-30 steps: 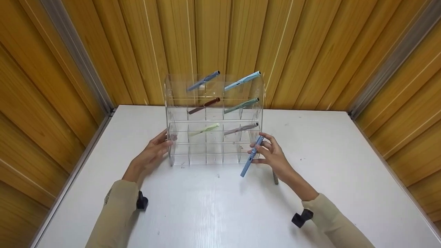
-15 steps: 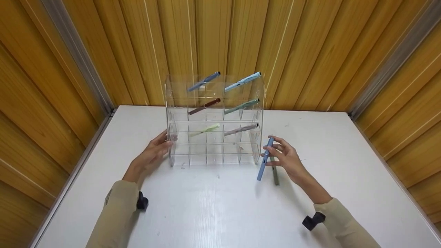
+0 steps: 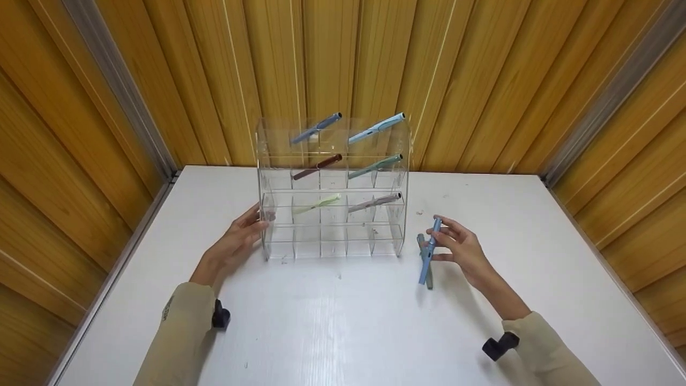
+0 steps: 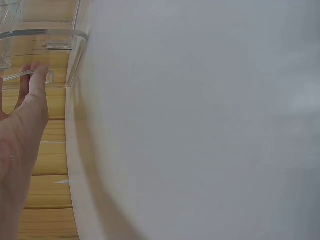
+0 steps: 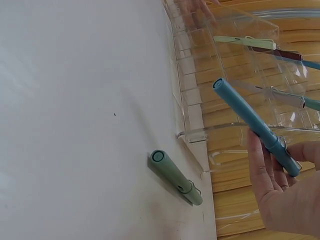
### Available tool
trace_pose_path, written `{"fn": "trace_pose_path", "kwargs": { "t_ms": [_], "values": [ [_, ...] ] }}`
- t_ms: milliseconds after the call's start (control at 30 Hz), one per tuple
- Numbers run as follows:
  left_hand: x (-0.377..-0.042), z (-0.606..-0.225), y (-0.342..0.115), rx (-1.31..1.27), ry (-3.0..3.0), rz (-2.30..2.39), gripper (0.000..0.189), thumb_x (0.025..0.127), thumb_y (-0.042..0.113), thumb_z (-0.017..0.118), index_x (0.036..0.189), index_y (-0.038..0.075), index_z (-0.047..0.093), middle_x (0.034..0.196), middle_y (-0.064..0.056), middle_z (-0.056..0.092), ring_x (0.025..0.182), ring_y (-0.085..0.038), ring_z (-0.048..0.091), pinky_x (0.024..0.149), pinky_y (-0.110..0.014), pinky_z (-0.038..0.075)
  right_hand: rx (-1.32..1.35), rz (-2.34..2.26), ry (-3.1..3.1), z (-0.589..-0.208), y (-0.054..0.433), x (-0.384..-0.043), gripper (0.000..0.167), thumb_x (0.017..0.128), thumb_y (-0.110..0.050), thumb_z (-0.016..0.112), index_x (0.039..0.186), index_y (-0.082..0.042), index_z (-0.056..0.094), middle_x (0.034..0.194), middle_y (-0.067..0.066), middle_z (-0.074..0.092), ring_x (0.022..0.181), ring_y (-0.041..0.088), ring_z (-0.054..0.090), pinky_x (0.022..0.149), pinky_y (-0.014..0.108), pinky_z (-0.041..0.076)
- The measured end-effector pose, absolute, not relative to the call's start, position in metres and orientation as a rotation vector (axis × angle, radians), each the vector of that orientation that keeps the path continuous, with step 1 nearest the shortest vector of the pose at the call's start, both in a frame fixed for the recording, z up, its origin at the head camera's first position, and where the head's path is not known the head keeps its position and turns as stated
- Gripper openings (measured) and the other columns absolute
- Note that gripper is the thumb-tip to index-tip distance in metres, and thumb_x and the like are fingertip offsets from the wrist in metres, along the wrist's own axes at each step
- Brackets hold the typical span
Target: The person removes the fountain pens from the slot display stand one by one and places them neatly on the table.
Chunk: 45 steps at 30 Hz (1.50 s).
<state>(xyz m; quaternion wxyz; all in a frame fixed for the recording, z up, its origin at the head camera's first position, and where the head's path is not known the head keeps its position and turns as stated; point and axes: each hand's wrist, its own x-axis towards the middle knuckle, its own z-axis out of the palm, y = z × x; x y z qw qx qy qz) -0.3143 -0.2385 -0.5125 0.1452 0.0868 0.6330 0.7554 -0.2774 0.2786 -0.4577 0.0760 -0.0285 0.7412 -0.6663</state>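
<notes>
A clear acrylic pen rack [image 3: 333, 231] stands on the white table, with several capped pens lying slanted in its upper tiers. My left hand [image 3: 238, 238] holds the rack's left side; the left wrist view shows its fingers [image 4: 38, 82] against the clear panel. To the right of the rack, my right hand [image 3: 462, 249] pinches a blue pen [image 3: 430, 252] near its capped end, clear of the table. Beneath it lies a green pen [image 3: 421, 242] on the tabletop, partly covered by the blue one in the head view; both pens [image 5: 245, 110] show apart in the right wrist view.
In the rack sit a dark blue pen [image 3: 317, 127], a light blue pen [image 3: 377, 127], a maroon pen [image 3: 317, 166], a teal pen [image 3: 375, 166], a pale green pen [image 3: 321, 202] and a greyish-mauve pen [image 3: 375, 202]. Wood-patterned walls [image 3: 332, 64] enclose the table [image 3: 321, 327].
My right hand has moved right and slightly toward me, carrying the blue pen away from the rack's right side to above the green pen. My left hand and the rack stay put.
</notes>
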Motion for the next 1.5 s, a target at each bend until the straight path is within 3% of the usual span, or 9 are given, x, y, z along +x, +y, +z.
{"fn": "trace_pose_path", "kwargs": {
  "t_ms": [400, 767, 1033, 1500],
  "values": [
    [-0.314, -0.514, -0.239, 0.307, 1.762, 2.210, 0.075, 0.105, 0.012, 0.053, 0.166, 0.014, 0.008, 0.170, -0.014, 0.016, 0.158, -0.033, 0.017, 0.129, -0.051, 0.017, -0.044, -1.915, 2.245, -0.453, 0.308, -0.277, 0.056, 0.104, -0.019, 0.058, 0.155, -0.006, 0.038, 0.111, -0.011, 0.069, 0.097, 0.005, 0.075, 0.081, 0.033, 0.064],
    [-0.314, -0.512, -0.240, 0.314, 1.794, 2.177, 0.075, 0.105, 0.013, 0.054, 0.166, 0.016, 0.010, 0.170, -0.014, 0.015, 0.159, -0.034, 0.016, 0.130, -0.050, 0.016, -0.003, -1.996, 2.170, -0.456, 0.329, -0.283, 0.056, 0.100, -0.019, 0.067, 0.148, -0.004, 0.043, 0.109, -0.013, 0.073, 0.096, 0.007, 0.076, 0.081, 0.033, 0.064],
    [-0.312, -0.510, -0.240, 0.268, 1.771, 2.199, 0.076, 0.104, 0.012, 0.055, 0.166, 0.017, 0.011, 0.170, -0.014, 0.016, 0.158, -0.033, 0.018, 0.130, -0.050, 0.017, 0.054, -1.945, 2.214, -0.460, 0.337, -0.289, 0.062, 0.098, -0.022, 0.070, 0.150, -0.002, 0.044, 0.099, -0.012, 0.073, 0.092, 0.006, 0.075, 0.078, 0.032, 0.064],
    [-0.313, -0.512, -0.238, 0.269, 1.745, 2.220, 0.077, 0.104, 0.014, 0.057, 0.166, 0.016, 0.012, 0.171, -0.013, 0.016, 0.158, -0.033, 0.016, 0.130, -0.052, 0.014, 0.040, -1.755, 2.335, -0.472, 0.345, -0.299, 0.067, 0.098, -0.022, 0.070, 0.152, 0.002, 0.040, 0.098, -0.014, 0.068, 0.087, 0.004, 0.072, 0.077, 0.033, 0.064]
  ]
}}
